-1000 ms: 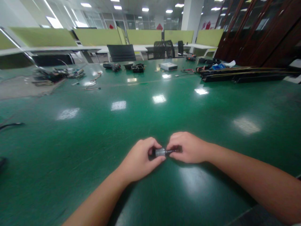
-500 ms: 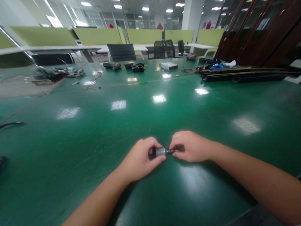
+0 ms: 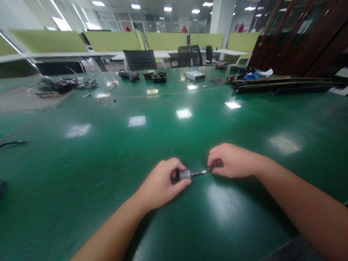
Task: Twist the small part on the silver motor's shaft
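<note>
Your left hand (image 3: pixel 163 185) curls around a grey cylinder (image 3: pixel 185 174) at the near middle of the tabletop (image 3: pixel 122 145), thumb and forefinger on opposite sides of it. From its right end a slim dark shaft (image 3: pixel 196 174) points right, ending in a shiny tip (image 3: pixel 203 172). Your right hand (image 3: pixel 235 159) is drawn into a fingertip pinch on a small dark end piece (image 3: pixel 210 168) just beyond that tip; whether the two are joined, you cannot tell from here. If your left fingers loosen, the round body could twist and swing the shaft out of line. Your right pinch covers little, so a sideways tug could let the piece slip and skitter away. Force off the shaft's line could bind it.
</note>
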### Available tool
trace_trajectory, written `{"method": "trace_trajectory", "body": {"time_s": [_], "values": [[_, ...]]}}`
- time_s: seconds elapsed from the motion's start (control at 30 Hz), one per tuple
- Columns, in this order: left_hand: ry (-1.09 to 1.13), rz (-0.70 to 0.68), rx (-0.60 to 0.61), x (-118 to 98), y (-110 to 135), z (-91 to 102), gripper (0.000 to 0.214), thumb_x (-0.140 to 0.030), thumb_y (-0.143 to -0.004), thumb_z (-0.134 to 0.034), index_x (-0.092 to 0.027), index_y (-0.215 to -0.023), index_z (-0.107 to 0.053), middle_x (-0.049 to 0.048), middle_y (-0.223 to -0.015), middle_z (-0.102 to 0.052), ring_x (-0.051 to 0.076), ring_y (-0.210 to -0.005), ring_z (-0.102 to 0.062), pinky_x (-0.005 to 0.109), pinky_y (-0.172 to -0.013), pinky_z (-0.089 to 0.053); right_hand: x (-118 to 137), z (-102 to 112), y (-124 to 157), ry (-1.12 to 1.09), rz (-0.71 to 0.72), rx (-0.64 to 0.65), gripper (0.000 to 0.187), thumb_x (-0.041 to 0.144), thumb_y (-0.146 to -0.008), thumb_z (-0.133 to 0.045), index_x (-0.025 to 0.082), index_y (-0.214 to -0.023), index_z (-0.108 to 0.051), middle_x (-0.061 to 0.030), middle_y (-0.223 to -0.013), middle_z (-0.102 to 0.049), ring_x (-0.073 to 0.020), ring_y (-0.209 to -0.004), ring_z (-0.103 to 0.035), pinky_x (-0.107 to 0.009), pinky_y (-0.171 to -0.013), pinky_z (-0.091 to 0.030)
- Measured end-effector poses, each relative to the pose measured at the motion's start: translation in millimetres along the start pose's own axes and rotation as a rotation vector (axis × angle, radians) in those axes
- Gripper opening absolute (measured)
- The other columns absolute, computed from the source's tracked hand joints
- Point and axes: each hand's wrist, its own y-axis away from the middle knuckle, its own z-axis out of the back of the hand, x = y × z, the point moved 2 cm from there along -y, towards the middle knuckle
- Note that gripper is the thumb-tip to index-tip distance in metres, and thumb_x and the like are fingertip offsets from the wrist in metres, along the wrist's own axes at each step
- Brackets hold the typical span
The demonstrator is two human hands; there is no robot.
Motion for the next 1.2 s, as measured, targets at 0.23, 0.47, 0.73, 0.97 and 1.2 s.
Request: {"method": "trace_trajectory", "body": {"time_s": [0.23,0.47,0.73,0.97,1.2], "values": [[-0.002,-0.002,0.001,2,0,0.5,0.02,-0.038,-0.086,-0.07,-0.022,-0.096,-0.064,-0.0001,-0.083,-0.062,0.019,-0.075,-0.057,0.031,-0.069,-0.041,1,-3,-1,-0.036,0.032,0.005,0.012,0.019,-0.08,-0.068,0.019,-0.089,-0.076,-0.0022,-0.083,-0.07,-0.015,-0.075,-0.062,-0.026,-0.07,-0.045],[0.003,-0.007,0.001,1,-1,0.0,0.02,-0.039,-0.086,-0.07,-0.022,-0.096,-0.065,-0.0006,-0.082,-0.063,0.018,-0.074,-0.057,0.031,-0.068,-0.04,5,-10,-5,-0.109,0.062,-0.04,0.013,0.018,-0.081,-0.07,0.019,-0.091,-0.076,-0.0018,-0.083,-0.07,-0.0142,-0.075,-0.062,-0.026,-0.071,-0.046],[0.0,-0.002,-0.013,0,-3,-0.2,0.02,-0.037,-0.085,-0.07,-0.022,-0.097,-0.066,-0.0008,-0.08,-0.061,0.018,-0.074,-0.057,0.03,-0.067,-0.04,19,-32,-22,-0.213,0.116,-0.21,0.015,0.02,-0.085,-0.072,0.017,-0.099,-0.076,-0.0046,-0.091,-0.074,-0.0162,-0.083,-0.066,-0.027,-0.075,-0.047],[-0.019,0.001,-0.015,-2,-5,-0.4,0.022,-0.035,-0.083,-0.071,-0.024,-0.101,-0.066,-0.0018,-0.078,-0.061,0.018,-0.072,-0.057,0.03,-0.067,-0.04,18,-34,-21,-0.22,0.111,-0.233,0.015,0.02,-0.083,-0.074,0.018,-0.098,-0.076,-0.0041,-0.091,-0.074,-0.0167,-0.084,-0.066,-0.028,-0.077,-0.048],[-0.035,-0.004,-0.002,-3,-4,1.7,0.02,-0.037,-0.084,-0.071,-0.024,-0.099,-0.068,-0.0015,-0.08,-0.062,0.018,-0.073,-0.058,0.03,-0.067,-0.04,21,-32,-21,-0.218,0.096,-0.207,0.019,0.013,-0.08,-0.072,0.017,-0.098,-0.075,-0.0035,-0.089,-0.072,-0.0163,-0.082,-0.063,-0.028,-0.076,-0.047]]}}
